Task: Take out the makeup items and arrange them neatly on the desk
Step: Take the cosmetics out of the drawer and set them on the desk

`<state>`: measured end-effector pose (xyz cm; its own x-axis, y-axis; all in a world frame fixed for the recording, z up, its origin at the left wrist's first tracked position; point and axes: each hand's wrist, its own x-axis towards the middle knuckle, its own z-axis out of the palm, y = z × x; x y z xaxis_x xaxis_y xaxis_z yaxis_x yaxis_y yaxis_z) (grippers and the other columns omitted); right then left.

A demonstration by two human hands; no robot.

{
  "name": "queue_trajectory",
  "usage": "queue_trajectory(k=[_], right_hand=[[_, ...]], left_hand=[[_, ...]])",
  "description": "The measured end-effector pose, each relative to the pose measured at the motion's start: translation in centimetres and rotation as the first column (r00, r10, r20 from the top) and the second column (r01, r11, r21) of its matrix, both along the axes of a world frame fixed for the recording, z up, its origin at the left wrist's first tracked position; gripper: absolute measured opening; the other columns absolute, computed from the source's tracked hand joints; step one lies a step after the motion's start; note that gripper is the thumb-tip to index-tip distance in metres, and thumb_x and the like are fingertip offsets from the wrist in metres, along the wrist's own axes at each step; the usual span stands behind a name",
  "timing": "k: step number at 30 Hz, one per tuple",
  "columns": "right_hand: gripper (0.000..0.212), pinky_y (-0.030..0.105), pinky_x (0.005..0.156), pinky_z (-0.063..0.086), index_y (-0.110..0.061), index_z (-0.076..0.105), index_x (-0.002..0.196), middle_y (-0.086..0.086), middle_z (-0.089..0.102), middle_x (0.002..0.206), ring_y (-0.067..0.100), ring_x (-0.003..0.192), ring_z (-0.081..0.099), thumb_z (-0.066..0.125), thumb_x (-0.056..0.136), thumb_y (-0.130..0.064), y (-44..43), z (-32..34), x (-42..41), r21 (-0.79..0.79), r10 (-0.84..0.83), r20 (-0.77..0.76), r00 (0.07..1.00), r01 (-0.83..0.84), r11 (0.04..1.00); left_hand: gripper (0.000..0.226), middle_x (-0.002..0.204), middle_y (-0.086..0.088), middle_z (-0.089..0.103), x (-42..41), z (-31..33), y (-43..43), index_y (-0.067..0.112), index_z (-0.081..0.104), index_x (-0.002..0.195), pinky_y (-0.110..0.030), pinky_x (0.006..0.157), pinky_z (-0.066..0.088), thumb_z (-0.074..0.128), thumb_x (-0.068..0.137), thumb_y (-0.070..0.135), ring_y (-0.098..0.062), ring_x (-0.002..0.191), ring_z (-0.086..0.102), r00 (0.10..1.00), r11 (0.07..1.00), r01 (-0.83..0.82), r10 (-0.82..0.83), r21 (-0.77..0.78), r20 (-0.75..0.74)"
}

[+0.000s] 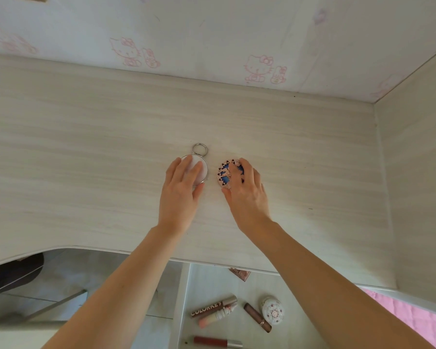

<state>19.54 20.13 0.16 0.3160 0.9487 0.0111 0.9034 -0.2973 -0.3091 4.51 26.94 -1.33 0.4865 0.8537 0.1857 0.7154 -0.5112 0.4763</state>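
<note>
On the pale wood desk (86,147) lie two round compacts side by side. My left hand (179,192) rests with straight fingers on the white mirror compact (202,170), whose metal key ring (200,149) points away from me. My right hand (247,195) curls over the pink compact with blue butterflies (224,177), thumb at its near edge, covering its right half. Below the desk edge an open drawer (207,280) holds several makeup items: a brown Colorkey tube (213,306), a pale pink tube (217,317), a brown lipstick (257,317), a round white jar (272,310) and a red lip gloss (217,341).
A wall with pink cartoon-cat paper (212,34) backs the desk, and a side panel (418,172) closes it on the right. A brown palette corner (241,273) peeks from under the desk edge. A dark chair (13,273) stands at lower left, pink fabric (413,316) at lower right.
</note>
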Motion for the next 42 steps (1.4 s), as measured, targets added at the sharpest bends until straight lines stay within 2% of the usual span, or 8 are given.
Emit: queue_trajectory(k=[7,15,20,23,29,33,38,42], right_hand=[[0.067,0.043,0.097,0.047,0.000,0.050,0.133,0.021,0.047,0.139,0.043,0.127,0.046,0.078,0.073,-0.007,1.0,-0.8,0.8,0.003,0.078,0.102,0.992,-0.079,0.997],[0.068,0.045,0.103,0.042,-0.001,0.043,0.138,0.020,0.041,0.145,0.043,0.133,0.038,0.073,0.078,-0.005,1.2,-1.0,1.6,-0.002,0.093,0.081,0.992,-0.093,0.996],[0.072,0.046,0.116,0.019,-0.010,0.019,0.151,0.012,0.019,0.157,0.036,0.145,0.013,0.058,0.091,-0.016,0.4,0.6,1.4,-0.038,0.098,0.019,0.995,-0.097,0.995],[0.072,0.043,0.118,0.013,-0.010,0.013,0.151,0.011,0.014,0.158,0.034,0.146,0.007,0.054,0.093,-0.018,-1.0,1.4,1.0,-0.044,0.086,-0.008,0.996,-0.087,0.995],[0.063,0.047,0.116,0.023,-0.004,0.027,0.147,0.015,0.030,0.153,0.034,0.144,0.020,0.055,0.093,-0.019,-6.8,1.8,-0.4,-0.017,0.015,-0.035,0.999,-0.016,1.000],[0.056,0.051,0.111,0.032,-0.001,0.038,0.141,0.017,0.042,0.145,0.036,0.139,0.031,0.059,0.090,-0.016,-11.7,1.9,-1.6,0.015,-0.019,-0.028,0.999,0.020,1.000],[0.049,0.050,0.111,0.033,0.000,0.039,0.139,0.016,0.044,0.143,0.035,0.140,0.031,0.051,0.094,-0.016,-18.1,2.2,-3.2,0.010,-0.009,-0.035,0.999,0.010,1.000],[0.045,0.044,0.107,0.040,-0.001,0.046,0.134,0.013,0.052,0.134,0.033,0.133,0.041,0.056,0.092,-0.014,-22.7,2.0,-4.6,0.032,-0.012,-0.049,0.999,0.014,0.999]], left_hand=[[0.044,0.141,-0.011,0.048,0.7,-0.2,1.6,0.010,0.054,0.131,-0.044,0.103,0.043,0.065,0.088,0.010,-0.037,0.133,0.037,0.999,1.000,0.028,-0.028,0.006,0.018],[0.049,0.139,-0.010,0.050,1.1,-0.2,2.7,0.009,0.053,0.130,-0.043,0.102,0.043,0.069,0.084,0.008,-0.037,0.130,0.040,0.999,0.998,0.039,-0.037,0.054,-0.029],[0.057,0.148,-0.011,0.041,0.6,0.2,2.0,0.014,0.046,0.139,-0.045,0.110,0.036,0.068,0.087,0.019,-0.036,0.139,0.031,0.994,0.998,0.051,-0.048,0.031,-0.102],[0.053,0.146,-0.014,0.042,0.1,0.7,0.6,0.013,0.046,0.139,-0.046,0.110,0.035,0.063,0.090,0.023,-0.035,0.139,0.032,0.994,0.997,0.061,-0.057,0.045,-0.090],[0.040,0.138,-0.010,0.053,-1.6,1.7,-4.4,0.007,0.054,0.132,-0.042,0.106,0.041,0.045,0.097,0.025,-0.030,0.135,0.038,0.992,0.991,0.124,-0.124,0.049,-0.006],[0.032,0.123,-0.005,0.064,-2.5,2.1,-8.3,0.006,0.061,0.123,-0.040,0.099,0.047,0.048,0.097,0.018,-0.025,0.127,0.048,0.979,0.981,0.186,-0.190,0.060,0.079],[0.025,0.107,-0.002,0.070,-3.9,2.2,-13.5,0.007,0.067,0.113,-0.040,0.091,0.050,0.051,0.095,0.016,-0.023,0.117,0.055,0.958,0.964,0.251,-0.260,0.083,0.119],[0.022,0.099,0.002,0.071,-4.5,1.9,-17.9,0.010,0.069,0.108,-0.036,0.086,0.052,0.053,0.093,0.016,-0.020,0.112,0.058,0.949,0.958,0.278,-0.285,0.071,0.137]])
